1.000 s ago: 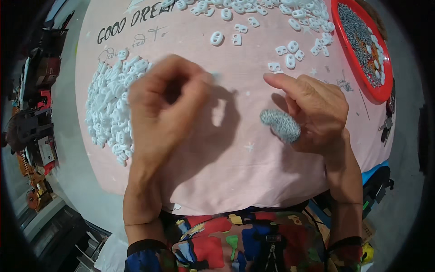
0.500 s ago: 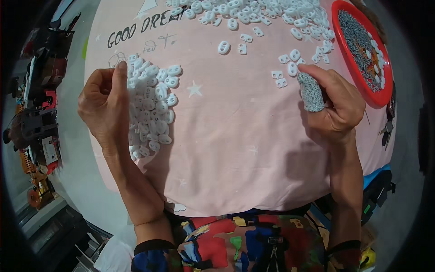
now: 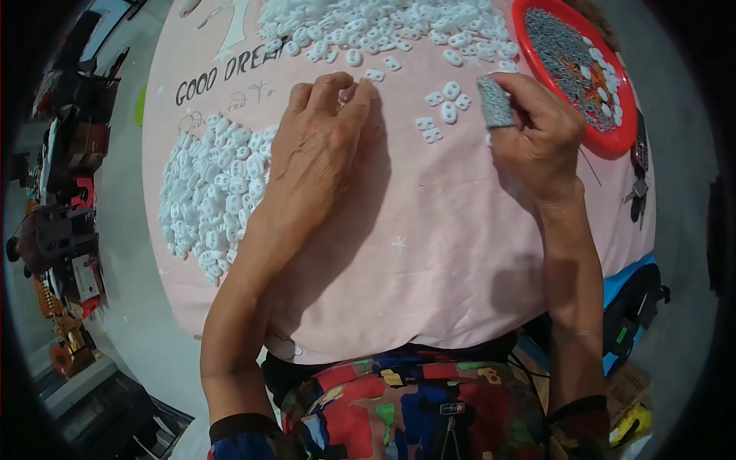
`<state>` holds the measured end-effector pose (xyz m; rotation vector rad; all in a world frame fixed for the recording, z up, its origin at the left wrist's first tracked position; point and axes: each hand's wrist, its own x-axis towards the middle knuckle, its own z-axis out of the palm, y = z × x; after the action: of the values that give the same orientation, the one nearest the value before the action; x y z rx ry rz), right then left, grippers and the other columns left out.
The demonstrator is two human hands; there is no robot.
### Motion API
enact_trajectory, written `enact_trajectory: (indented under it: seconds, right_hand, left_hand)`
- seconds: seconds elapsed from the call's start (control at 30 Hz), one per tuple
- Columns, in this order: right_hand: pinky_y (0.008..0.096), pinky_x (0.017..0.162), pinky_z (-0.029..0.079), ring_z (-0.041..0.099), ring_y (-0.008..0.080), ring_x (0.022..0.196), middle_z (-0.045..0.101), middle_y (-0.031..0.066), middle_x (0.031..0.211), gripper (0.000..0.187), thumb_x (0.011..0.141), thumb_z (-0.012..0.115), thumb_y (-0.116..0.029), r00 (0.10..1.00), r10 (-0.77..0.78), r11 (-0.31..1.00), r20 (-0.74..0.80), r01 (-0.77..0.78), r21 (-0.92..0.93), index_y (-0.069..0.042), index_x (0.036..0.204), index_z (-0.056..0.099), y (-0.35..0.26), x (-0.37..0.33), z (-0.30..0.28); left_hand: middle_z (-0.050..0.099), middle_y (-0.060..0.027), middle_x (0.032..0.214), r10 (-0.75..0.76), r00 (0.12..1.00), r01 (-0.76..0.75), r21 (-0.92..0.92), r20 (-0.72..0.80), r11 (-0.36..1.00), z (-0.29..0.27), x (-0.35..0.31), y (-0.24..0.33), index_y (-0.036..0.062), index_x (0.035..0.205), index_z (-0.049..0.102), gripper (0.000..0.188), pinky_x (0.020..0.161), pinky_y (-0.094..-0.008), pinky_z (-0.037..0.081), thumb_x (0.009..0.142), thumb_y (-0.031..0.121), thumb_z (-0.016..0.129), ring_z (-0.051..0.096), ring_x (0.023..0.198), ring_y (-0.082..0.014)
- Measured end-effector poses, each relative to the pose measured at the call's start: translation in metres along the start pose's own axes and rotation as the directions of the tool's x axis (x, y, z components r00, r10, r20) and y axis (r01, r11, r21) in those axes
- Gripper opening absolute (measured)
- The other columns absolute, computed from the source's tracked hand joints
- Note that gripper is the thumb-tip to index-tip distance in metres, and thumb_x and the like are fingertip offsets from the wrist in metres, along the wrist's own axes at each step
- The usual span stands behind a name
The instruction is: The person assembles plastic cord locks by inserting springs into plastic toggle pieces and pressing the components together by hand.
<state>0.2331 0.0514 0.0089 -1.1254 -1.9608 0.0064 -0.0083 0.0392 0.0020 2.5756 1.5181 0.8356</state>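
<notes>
My left hand [image 3: 322, 126] is over the middle of the pink cloth, right of a pile of small white two-holed plastic pieces [image 3: 215, 184]. Its fingers curl down among a few loose pieces near a far heap, close to one rectangular piece [image 3: 374, 75]; the fingertips and anything in them are hidden. Farther right, my right hand [image 3: 540, 134] is closed, its index finger bent against the thumb. A grey textured covering [image 3: 495, 102] wraps that thumb. Whatever is pinched there cannot be made out. Left of this hand lies a small cluster of oval and rectangular pieces [image 3: 448, 113].
A large heap of white pieces [image 3: 383, 23] covers the far side. At the far right, a red tray [image 3: 627, 138] holds small grey bits, orange bits and some white pieces. Keys [image 3: 639, 192] lie by the right table edge. A printed cloth [image 3: 399, 307] covers the table.
My left hand has swung from the left pile rightward to the loose pieces, uncovering more of that pile. My right hand has shifted slightly farther away. The whole view has shifted somewhat.
</notes>
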Motion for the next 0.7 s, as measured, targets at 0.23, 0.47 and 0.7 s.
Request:
enact_trajectory:
  seconds: [0.23,0.47,0.7]
  right_hand:
    - [0.0308,0.049,0.042,0.054,0.0190,0.052,0.057,0.0111,0.065,0.014,0.071,0.065,0.002,0.995,0.030,0.996,0.094,-0.023,-0.083,0.001,0.086,0.064,0.006,-0.003,-0.002]
    - [0.0372,0.051,0.045,0.057,0.0287,0.054,0.058,0.0163,0.066,0.005,0.075,0.059,0.000,0.982,0.173,0.976,0.083,-0.159,-0.148,0.002,0.079,0.060,0.012,0.002,-0.012]
    - [0.0393,0.052,0.044,0.057,0.0294,0.054,0.055,0.0187,0.062,0.006,0.073,0.056,0.002,0.928,0.255,0.941,0.270,-0.174,-0.291,0.003,0.078,0.059,0.019,0.006,-0.026]
  left_hand:
    - [0.057,-0.0175,0.093,-0.035,0.991,0.069,-0.271,0.131,0.960,0.016,0.009,0.022,0.0005,0.089,0.061,0.009,0.074,-0.0427,0.047,0.084,0.007,0.056,0.054,0.085,-0.0357]
    - [0.064,-0.0130,0.081,-0.228,0.972,0.230,-0.455,0.061,0.860,0.014,0.013,0.027,0.0000,0.095,0.062,0.010,0.060,-0.0335,0.049,0.089,0.006,0.057,0.061,0.066,-0.0248]
    - [0.063,-0.0036,0.073,-0.384,0.788,0.584,-0.780,0.481,0.223,-0.006,-0.001,0.046,-0.0023,0.099,0.063,0.016,0.052,-0.0202,0.045,0.096,0.011,0.055,0.055,0.061,-0.0058]
